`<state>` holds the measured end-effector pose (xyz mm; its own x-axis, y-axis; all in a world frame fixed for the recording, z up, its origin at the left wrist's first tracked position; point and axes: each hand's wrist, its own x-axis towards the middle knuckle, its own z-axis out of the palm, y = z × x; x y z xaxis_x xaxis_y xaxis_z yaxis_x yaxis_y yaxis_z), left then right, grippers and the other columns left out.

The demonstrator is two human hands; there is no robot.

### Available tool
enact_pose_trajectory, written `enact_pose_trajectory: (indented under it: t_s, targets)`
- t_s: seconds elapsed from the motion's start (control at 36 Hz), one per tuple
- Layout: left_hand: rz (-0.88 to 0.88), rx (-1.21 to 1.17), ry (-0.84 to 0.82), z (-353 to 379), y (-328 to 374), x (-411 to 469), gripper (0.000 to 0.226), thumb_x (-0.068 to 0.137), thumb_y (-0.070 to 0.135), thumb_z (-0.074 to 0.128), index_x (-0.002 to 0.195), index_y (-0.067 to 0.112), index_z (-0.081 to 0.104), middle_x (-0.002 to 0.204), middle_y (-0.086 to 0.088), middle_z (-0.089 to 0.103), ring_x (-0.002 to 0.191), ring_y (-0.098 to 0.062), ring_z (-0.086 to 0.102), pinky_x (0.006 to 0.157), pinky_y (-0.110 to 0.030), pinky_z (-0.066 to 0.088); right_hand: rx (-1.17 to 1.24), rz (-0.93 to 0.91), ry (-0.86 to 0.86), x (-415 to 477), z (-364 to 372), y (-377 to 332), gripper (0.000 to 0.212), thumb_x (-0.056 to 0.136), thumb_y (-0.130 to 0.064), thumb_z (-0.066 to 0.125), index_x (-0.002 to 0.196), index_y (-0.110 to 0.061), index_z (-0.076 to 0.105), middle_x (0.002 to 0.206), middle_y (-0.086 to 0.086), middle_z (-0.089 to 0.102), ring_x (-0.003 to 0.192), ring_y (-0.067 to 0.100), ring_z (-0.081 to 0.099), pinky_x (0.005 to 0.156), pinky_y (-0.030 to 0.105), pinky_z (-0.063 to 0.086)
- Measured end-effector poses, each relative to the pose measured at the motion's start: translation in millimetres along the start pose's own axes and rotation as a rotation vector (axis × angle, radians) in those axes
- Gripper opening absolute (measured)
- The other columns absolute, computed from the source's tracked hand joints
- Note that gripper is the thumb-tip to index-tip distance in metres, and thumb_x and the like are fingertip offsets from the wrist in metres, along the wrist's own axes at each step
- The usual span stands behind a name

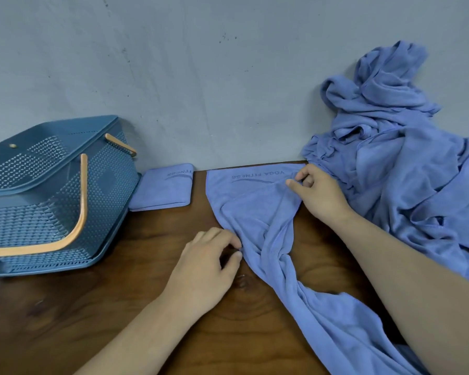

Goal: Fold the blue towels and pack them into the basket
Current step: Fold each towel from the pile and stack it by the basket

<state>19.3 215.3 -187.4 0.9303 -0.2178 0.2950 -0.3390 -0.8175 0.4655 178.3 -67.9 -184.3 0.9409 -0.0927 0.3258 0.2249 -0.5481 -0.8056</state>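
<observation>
1. The towel (pixel 255 212) being worked lies with its long axis running from its printed end, flat by the wall, toward the near right of the tabletop (pixel 146 307). It is bunched and twisted at the middle.
2. The twist lies just right of the left hand (pixel 203 269), which is the nearer one to it. The flat printed end lies left of the right hand (pixel 320 193).
3. The left hand is held palm down, and the cloth's left edge is pinched in its curled fingers (pixel 228 239).
4. The right hand is reached farther out, and a fold near the far right corner is pinched between thumb and forefinger.
5. Untwisting and spreading is judged to be needed before any fold.
6. A folded towel (pixel 163 188) is seen just beside the basket (pixel 52 190), and a loose pile (pixel 406 158) is heaped at the right.
</observation>
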Motion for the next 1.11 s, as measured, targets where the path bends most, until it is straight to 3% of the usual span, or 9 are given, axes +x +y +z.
enact_pose_trajectory:
  t_s: [0.17,0.25,0.33,0.44,0.64,0.78,0.89,1.0,1.11]
  targets:
    - [0.127,0.004,-0.093,-3,6,-9,0.031,0.106,0.041,0.059,0.137,0.044,0.066,0.140,0.031,0.051,0.136,0.006,0.036,0.117,-0.028,0.030,0.073,-0.155,-0.382,-37,-21,-57,0.018,0.096,-0.016,0.071,0.091,-0.033,0.078,0.066,-0.013,0.053,0.061,0.006,0.046,0.067,0.024,0.041]
    - [0.156,0.081,-0.127,-2,7,-6,0.034,0.110,0.047,0.051,0.141,0.046,0.063,0.146,0.029,0.049,0.141,0.002,0.032,0.112,-0.026,0.026,-0.033,-0.258,-0.712,-70,-37,-80,0.040,0.092,-0.003,0.066,0.104,-0.039,0.080,0.099,-0.012,0.069,0.088,0.007,0.064,0.082,0.020,0.049]
    - [0.182,0.144,-0.109,-3,8,-1,0.031,0.108,0.051,0.051,0.135,0.045,0.067,0.140,0.027,0.054,0.139,-0.002,0.037,0.109,-0.028,0.033,-0.141,-0.369,-0.842,-96,-45,-83,0.048,0.087,0.004,0.064,0.109,-0.035,0.080,0.119,-0.013,0.069,0.113,0.014,0.066,0.098,0.030,0.052]
    - [0.225,0.237,-0.107,-2,12,9,0.026,0.110,0.048,0.048,0.127,0.043,0.067,0.129,0.024,0.060,0.129,-0.005,0.046,0.105,-0.027,0.034,-0.149,-0.357,-0.785,-101,-45,-73,0.032,0.092,-0.003,0.071,0.106,-0.031,0.080,0.111,-0.012,0.071,0.105,0.014,0.068,0.098,0.042,0.053]
    - [0.201,0.352,-0.045,-12,-15,19,0.015,0.112,0.040,0.045,0.113,0.039,0.060,0.123,0.021,0.059,0.126,-0.007,0.046,0.105,-0.029,0.031,-0.085,-0.342,-0.684,-82,-48,-72,0.019,0.096,-0.016,0.076,0.099,-0.035,0.075,0.102,-0.013,0.076,0.099,0.011,0.071,0.088,0.022,0.054]
    - [0.010,0.391,-0.014,-31,-55,17,0.012,0.111,0.033,0.046,0.110,0.034,0.057,0.123,0.019,0.055,0.123,-0.012,0.047,0.094,-0.034,0.040,-0.023,-0.374,-0.540,-77,-51,-57,0.026,0.090,-0.004,0.079,0.092,-0.030,0.074,0.095,-0.008,0.070,0.090,0.012,0.064,0.083,0.016,0.050]
    - [-0.162,0.448,0.086,-35,-60,14,0.011,0.110,0.023,0.048,0.106,0.022,0.058,0.112,0.004,0.057,0.105,-0.025,0.053,0.083,-0.041,0.045,-0.204,-0.412,-0.559,-84,-55,-29,0.032,0.089,0.006,0.073,0.088,-0.026,0.068,0.093,-0.008,0.062,0.085,0.015,0.058,0.079,0.027,0.048]
    - [-0.224,0.440,0.170,-31,-50,10,0.011,0.109,0.021,0.051,0.107,0.017,0.061,0.108,-0.002,0.060,0.099,-0.029,0.055,0.077,-0.043,0.043,-0.197,-0.404,-0.495,-82,-60,-21,0.039,0.085,0.013,0.066,0.082,-0.026,0.062,0.093,-0.007,0.060,0.081,0.015,0.056,0.075,0.018,0.040]
    - [-0.276,0.321,0.207,-35,-42,6,0.009,0.106,0.029,0.057,0.102,0.021,0.057,0.099,0.003,0.058,0.092,-0.024,0.052,0.078,-0.042,0.045,-0.369,-0.500,-0.497,-87,-54,-28,0.044,0.082,0.008,0.059,0.096,-0.033,0.064,0.105,-0.018,0.062,0.094,0.010,0.054,0.084,0.034,0.048]
